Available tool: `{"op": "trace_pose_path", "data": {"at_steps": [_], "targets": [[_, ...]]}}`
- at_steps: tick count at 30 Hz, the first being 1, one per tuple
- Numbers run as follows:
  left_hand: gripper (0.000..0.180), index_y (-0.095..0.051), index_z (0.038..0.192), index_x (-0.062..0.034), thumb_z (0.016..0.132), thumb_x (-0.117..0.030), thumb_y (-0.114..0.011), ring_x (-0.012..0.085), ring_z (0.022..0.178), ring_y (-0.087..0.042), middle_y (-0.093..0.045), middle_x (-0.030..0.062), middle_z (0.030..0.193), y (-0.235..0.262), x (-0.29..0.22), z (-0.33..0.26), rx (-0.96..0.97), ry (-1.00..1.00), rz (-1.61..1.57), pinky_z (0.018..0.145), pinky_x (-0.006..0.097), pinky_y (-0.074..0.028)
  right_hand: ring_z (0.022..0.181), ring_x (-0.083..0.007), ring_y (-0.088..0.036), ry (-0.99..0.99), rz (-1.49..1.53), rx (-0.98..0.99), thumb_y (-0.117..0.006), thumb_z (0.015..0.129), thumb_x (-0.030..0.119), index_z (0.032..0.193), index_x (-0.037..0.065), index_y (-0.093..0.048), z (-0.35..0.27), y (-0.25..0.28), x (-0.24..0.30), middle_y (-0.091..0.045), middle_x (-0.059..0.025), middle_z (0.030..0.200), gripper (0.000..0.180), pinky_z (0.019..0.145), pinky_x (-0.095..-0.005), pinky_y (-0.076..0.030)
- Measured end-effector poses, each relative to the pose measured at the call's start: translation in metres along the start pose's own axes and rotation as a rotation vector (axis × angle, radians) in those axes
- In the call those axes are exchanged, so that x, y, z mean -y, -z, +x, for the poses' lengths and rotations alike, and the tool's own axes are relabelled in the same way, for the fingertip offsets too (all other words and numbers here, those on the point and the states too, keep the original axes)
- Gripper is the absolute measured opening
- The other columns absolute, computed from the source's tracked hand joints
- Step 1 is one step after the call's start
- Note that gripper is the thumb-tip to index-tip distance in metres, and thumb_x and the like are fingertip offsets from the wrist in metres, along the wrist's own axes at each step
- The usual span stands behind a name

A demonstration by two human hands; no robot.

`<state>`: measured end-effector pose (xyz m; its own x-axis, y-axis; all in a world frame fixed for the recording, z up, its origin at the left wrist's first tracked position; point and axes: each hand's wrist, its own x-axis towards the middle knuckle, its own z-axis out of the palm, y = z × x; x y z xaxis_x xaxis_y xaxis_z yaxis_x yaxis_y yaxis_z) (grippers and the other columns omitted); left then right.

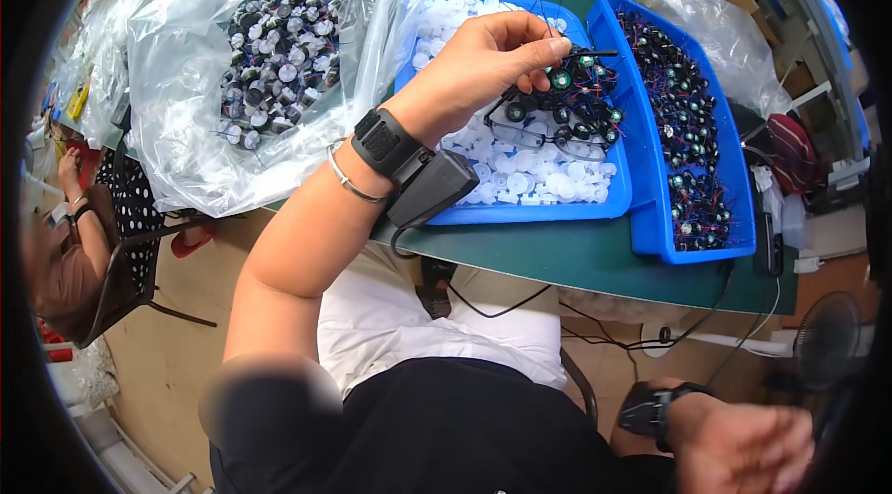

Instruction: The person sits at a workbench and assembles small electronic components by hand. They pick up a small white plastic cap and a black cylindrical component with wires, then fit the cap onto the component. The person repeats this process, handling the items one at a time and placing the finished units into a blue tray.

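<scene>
My left hand (511, 48) reaches over the blue tray (548, 215), its thumb and fingers pinched. A thin black bar sticks out past the fingertips. It seems to belong to the black-framed eyeglasses (516, 134), whose rims show below the hand over the tray's contents. Thin wires rise above the index finger. White round plastic caps (520, 180) fill much of the tray, with a heap of small black wired parts (581, 108) on top of them near my fingers. Low at the right, away from the table, is my right hand (743, 447), smeared by motion, its fingers unclear.
A clear plastic bag (177, 94) of small wired parts (283, 52) lies at the left. Another blue tray (650, 206) at the right holds black wired parts. Below the green table (576, 257) are cables and a fan (827, 341). Another person (74, 252) sits far left.
</scene>
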<state>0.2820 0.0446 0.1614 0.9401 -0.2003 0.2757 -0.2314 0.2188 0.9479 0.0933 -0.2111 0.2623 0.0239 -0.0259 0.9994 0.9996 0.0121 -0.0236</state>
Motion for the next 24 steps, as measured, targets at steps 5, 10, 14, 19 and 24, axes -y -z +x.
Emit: {"op": "trace_pose_path", "data": {"at_steps": [5, 10, 14, 19, 24], "targets": [[0.023, -0.064, 0.097, -0.0045, 0.091, -0.027, -0.064, 0.0062, 0.072, -0.057, -0.062, 0.0003, 0.088, -0.006, 0.0, 0.003, 0.011, 0.017, 0.044, 0.067, 0.019, -0.045, 0.099, -0.0349, -0.059, -0.901, 0.681, 0.127, -0.046, 0.095, 0.052, 0.128, 0.004, -0.052, -0.019, -0.016, 0.001, -0.061, -0.0173, 0.115, 0.059, 0.076, -0.0398, -0.046], [0.017, -0.063, 0.095, -0.0065, 0.093, -0.023, -0.062, 0.0054, 0.072, -0.056, -0.062, -0.0003, 0.091, 0.003, 0.007, 0.007, 0.013, 0.007, 0.007, 0.068, 0.018, -0.045, 0.102, -0.0397, -0.06, -0.735, 0.925, -0.102, -0.044, 0.094, 0.055, 0.124, -0.009, -0.048, -0.053, -0.058, 0.025, -0.062, -0.0275, 0.109, 0.07, 0.086, -0.0484, -0.048], [0.019, -0.064, 0.094, -0.0062, 0.091, -0.025, -0.065, 0.0055, 0.073, -0.057, -0.062, -0.0005, 0.086, 0.004, 0.01, 0.005, -0.004, -0.015, 0.003, 0.065, 0.018, -0.043, 0.095, -0.0322, -0.06, -1.099, 1.07, -0.457, -0.049, 0.094, 0.05, 0.111, -0.004, -0.053, -0.039, -0.034, 0.071, -0.062, -0.0207, 0.104, 0.057, 0.084, -0.0454, -0.048], [0.019, -0.064, 0.094, -0.0055, 0.091, -0.025, -0.064, 0.0055, 0.072, -0.057, -0.062, -0.0003, 0.088, 0.005, 0.01, 0.005, -0.021, -0.016, -0.005, 0.065, 0.018, -0.044, 0.1, -0.0333, -0.06, -1.094, 1.296, -0.112, -0.049, 0.091, 0.055, 0.123, -0.001, -0.045, -0.039, -0.036, 0.031, -0.06, -0.0219, 0.111, 0.065, 0.089, -0.0458, -0.047], [0.02, -0.063, 0.092, -0.0055, 0.092, -0.025, -0.063, 0.0061, 0.072, -0.056, -0.061, -0.0001, 0.087, 0.005, 0.009, 0.006, -0.039, -0.006, -0.013, 0.065, 0.018, -0.043, 0.104, -0.0343, -0.06, -1.215, 1.491, 0.155, -0.049, 0.087, 0.061, 0.136, 0.002, -0.037, -0.031, -0.047, 0.005, -0.059, -0.0232, 0.117, 0.077, 0.093, -0.0462, -0.046]]}}
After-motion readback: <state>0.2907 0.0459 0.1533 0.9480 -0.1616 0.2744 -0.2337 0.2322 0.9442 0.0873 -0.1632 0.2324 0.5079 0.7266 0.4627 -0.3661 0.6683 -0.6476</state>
